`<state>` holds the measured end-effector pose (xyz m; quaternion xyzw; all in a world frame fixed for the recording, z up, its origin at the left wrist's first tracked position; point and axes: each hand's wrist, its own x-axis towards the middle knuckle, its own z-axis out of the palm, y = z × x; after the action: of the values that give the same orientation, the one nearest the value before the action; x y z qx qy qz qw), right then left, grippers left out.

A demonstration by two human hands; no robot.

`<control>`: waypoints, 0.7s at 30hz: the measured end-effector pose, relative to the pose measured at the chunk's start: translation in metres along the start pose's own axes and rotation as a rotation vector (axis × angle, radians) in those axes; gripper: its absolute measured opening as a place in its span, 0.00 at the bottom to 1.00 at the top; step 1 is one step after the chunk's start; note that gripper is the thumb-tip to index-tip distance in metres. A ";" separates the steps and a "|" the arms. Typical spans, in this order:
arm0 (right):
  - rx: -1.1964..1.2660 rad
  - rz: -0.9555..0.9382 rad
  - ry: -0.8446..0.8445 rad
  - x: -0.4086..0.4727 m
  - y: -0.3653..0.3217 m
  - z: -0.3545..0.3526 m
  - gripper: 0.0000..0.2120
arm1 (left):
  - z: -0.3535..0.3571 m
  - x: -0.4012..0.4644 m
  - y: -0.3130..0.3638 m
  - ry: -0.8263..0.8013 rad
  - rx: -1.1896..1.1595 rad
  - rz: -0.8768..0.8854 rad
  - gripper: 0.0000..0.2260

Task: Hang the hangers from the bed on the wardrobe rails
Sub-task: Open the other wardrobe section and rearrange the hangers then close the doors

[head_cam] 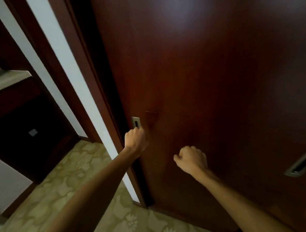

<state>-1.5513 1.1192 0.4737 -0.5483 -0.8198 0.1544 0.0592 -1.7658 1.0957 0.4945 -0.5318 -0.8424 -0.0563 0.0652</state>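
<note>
I'm looking at a home, most likely a bedroom or dressing area. Dark reddish wood wardrobe door point(208, 77) with recessed metal pull handles point(136, 121) fills most of my view, white wall strip point(70, 67) beside it. Patterned floral beige floor point(77, 174) below, and dark wood shelving point(8, 79) at the left edge.

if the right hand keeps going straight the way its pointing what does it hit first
Most likely the dark wooden wardrobe door. The right hand is curled, holds nothing, and points at the bare panel, between the two metal recessed handles. How far it is from the wood is unclear.
</note>
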 end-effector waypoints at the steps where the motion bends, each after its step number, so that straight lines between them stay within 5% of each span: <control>1: 0.007 -0.016 0.010 0.010 -0.026 0.006 0.15 | 0.003 0.008 -0.021 -0.006 -0.063 -0.073 0.09; 4: 0.019 -0.015 0.041 0.033 -0.105 0.025 0.17 | 0.010 0.028 -0.070 -0.077 -0.214 -0.197 0.11; 8: -0.019 0.036 0.119 0.060 -0.176 0.044 0.14 | 0.020 0.049 -0.087 -0.113 -0.366 -0.141 0.12; 14: -0.073 0.251 0.226 0.084 -0.170 0.057 0.18 | 0.033 0.064 -0.081 -0.200 -0.651 -0.181 0.12; 21: -0.091 0.333 0.278 0.092 -0.139 0.054 0.25 | 0.048 0.073 -0.066 -0.084 -0.813 -0.288 0.18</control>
<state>-1.7236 1.1447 0.4606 -0.6944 -0.7079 0.0476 0.1206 -1.8590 1.1397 0.4581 -0.3933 -0.8193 -0.3703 -0.1922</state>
